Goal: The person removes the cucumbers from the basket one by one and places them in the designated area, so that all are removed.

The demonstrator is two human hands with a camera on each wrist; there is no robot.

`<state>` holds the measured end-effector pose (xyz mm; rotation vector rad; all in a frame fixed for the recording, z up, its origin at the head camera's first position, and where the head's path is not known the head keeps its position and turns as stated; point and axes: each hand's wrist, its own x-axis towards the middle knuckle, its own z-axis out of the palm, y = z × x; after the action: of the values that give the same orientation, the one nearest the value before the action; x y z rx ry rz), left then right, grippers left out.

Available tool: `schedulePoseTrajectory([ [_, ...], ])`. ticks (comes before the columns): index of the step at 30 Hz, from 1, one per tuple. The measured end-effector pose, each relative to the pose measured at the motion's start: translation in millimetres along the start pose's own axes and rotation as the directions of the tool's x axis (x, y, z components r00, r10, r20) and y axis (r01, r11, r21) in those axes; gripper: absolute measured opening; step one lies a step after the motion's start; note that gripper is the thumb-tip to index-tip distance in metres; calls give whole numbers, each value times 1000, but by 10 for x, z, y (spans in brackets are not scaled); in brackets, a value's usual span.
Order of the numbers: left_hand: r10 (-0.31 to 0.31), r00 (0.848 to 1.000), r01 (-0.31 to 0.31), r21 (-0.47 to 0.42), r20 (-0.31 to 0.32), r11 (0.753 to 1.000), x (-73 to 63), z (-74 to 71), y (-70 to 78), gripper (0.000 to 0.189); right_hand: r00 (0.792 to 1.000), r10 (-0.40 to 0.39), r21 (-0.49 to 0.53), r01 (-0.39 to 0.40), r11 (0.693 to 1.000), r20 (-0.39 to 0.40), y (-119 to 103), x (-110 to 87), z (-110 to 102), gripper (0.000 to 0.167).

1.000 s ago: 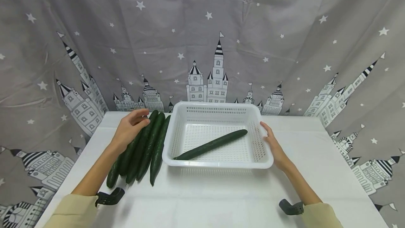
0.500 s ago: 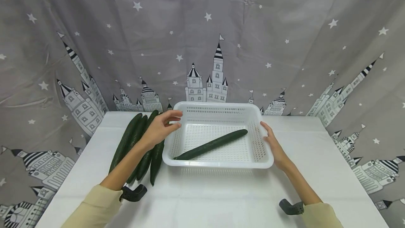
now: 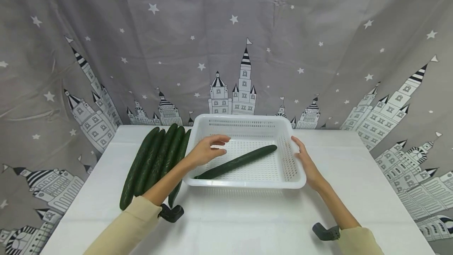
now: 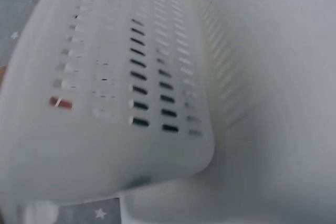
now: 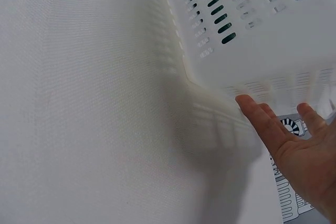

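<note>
In the head view a white slotted plastic basket [image 3: 244, 184] stands mid-table with one long dark green cucumber [image 3: 244, 161] lying slantwise in it. My left hand [image 3: 205, 152] is above the basket's left part, fingers parted and holding nothing. To its left, several more cucumbers [image 3: 141, 164] lie side by side on the table, partly behind my left forearm. My right hand [image 3: 308, 166] touches the basket's right side from outside; the right wrist view has its fingers [image 5: 260, 119] fairly straight against the wall. The left wrist view catches only the basket's outer wall [image 4: 105, 150], not the hand.
A white cloth covers the table [image 3: 230, 223]. Behind it hangs a grey curtain [image 3: 283, 30] with stars and castles. A dark wrist camera [image 3: 171, 213] sits on my left wrist, another camera [image 3: 325, 232] on my right.
My left hand has moved right, from above the row of cucumbers, across the basket's left rim, to over the basket. My right hand, the basket and the cucumber in it stay put.
</note>
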<state>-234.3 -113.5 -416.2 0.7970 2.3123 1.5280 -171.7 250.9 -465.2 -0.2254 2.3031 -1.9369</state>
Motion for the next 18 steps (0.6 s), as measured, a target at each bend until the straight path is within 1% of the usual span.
schedulePoseTrajectory([
  [3,-5,1000,5,9,29,1000,45,54,-65,44,1000,5,3,-5,1000,0,-5,-9,23,61],
  [7,-19,997,17,26,69,1000,38,102,-97,45,1000,4,4,-4,1000,-17,-1,-90,111,61],
  [9,-27,995,22,53,96,998,38,125,-98,45,1000,4,-2,-4,1000,-30,-7,-132,157,60],
  [12,-25,990,11,106,139,994,44,165,-116,45,999,3,-11,-4,1000,-47,-16,-197,227,60],
  [14,-14,987,-10,150,162,989,49,198,-141,45,998,-1,-17,0,1000,-56,-18,-238,272,60],
  [18,-3,981,-38,209,192,977,43,274,-140,46,997,-13,-23,12,1000,-71,-1,-312,361,60],
])
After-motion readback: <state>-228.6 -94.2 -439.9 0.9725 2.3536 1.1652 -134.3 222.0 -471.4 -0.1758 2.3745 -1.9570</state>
